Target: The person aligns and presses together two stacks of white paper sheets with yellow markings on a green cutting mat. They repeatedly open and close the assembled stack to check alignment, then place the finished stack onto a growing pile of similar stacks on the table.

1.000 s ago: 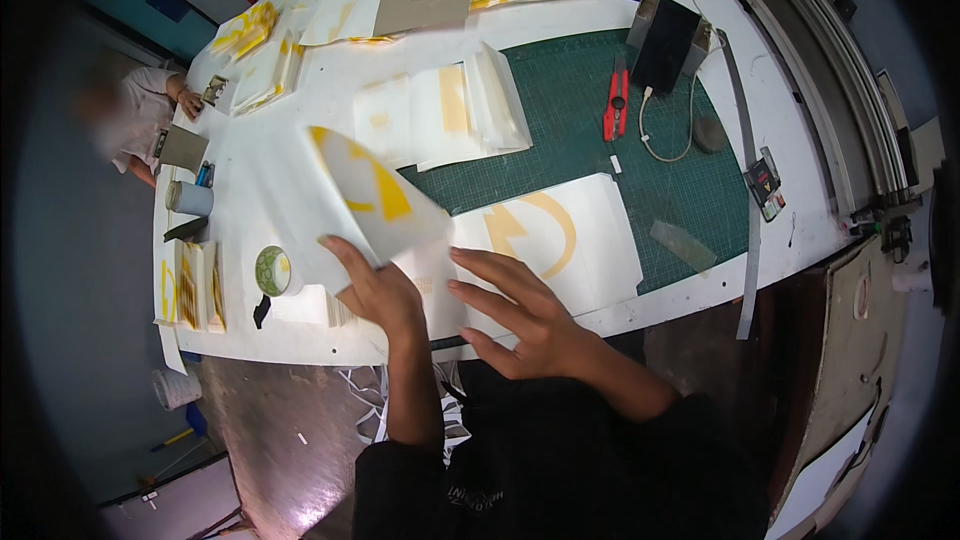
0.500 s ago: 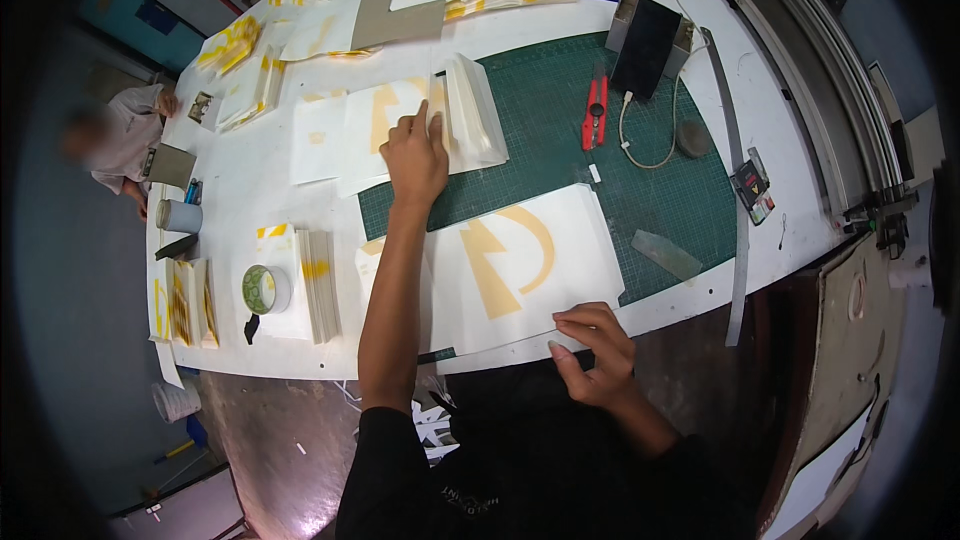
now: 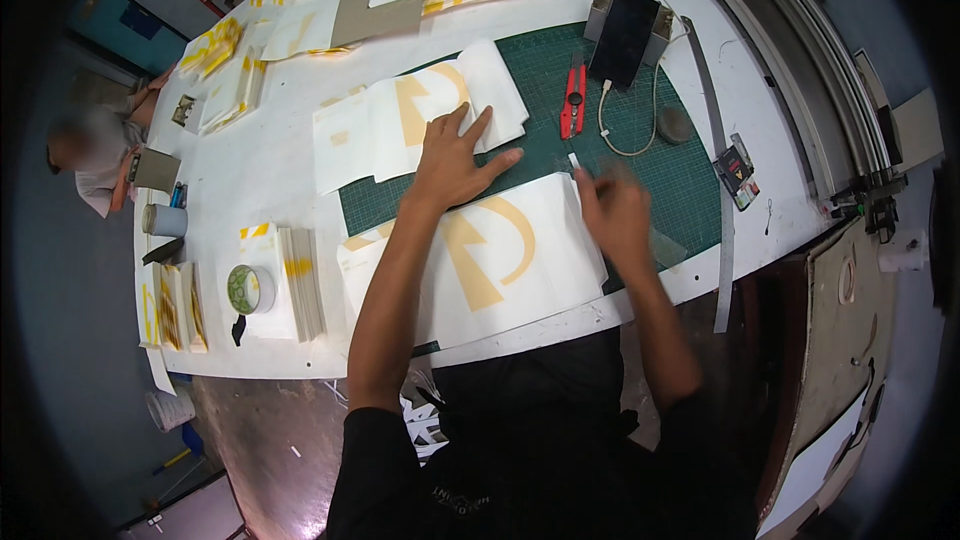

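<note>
My left hand [image 3: 455,162] lies open with fingers spread, its fingertips on the far stack of white printed sheets [image 3: 345,162]. The sheets bear pale orange shapes, and their right end is folded over flat. Closer to me lies another white sheet [image 3: 420,285] with an orange arc and wedge, partly under my left forearm. My right hand [image 3: 618,210] is smeared by motion near that sheet's upper right corner, so its fingers cannot be read. Just beyond it are a small white piece [image 3: 573,160] and a red cutter [image 3: 573,100] on the green cutting mat [image 3: 540,55].
A black box-shaped device [image 3: 626,38] with a cable stands at the mat's far side. A metal ruler [image 3: 727,270] runs along the right. A tape roll [image 3: 250,290] rests on stacked sheets at left. Bundles with yellow marks [image 3: 212,48] line the far left, where a person [image 3: 100,155] is.
My right hand has moved from the near sheet's front edge up toward the cutter. My left hand has spread, and the far stack's raised leaves now lie flatter. The view has shifted slightly.
</note>
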Action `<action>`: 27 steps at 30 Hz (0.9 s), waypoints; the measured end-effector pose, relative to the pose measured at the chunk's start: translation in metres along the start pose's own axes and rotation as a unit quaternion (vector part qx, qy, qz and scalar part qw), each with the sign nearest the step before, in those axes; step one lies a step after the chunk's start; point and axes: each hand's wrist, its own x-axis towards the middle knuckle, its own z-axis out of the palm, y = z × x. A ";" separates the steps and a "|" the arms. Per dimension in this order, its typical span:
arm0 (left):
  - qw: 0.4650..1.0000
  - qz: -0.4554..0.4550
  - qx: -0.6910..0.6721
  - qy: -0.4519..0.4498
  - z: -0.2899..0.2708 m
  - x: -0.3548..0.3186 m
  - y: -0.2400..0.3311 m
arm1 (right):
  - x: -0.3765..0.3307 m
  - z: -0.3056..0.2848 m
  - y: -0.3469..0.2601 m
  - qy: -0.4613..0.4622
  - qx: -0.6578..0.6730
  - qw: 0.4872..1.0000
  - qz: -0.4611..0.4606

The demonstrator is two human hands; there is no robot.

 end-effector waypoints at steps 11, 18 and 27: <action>0.997 0.022 0.079 0.006 0.017 0.009 0.007 | 0.108 0.046 -0.009 -0.062 -0.188 0.980 0.013; 0.996 0.023 0.085 0.014 0.013 0.010 0.009 | 0.081 0.042 -0.002 -0.099 -0.147 0.974 -0.141; 0.997 0.049 -0.014 0.055 -0.013 -0.010 -0.002 | 0.064 0.024 -0.007 -0.063 -0.123 0.982 -0.128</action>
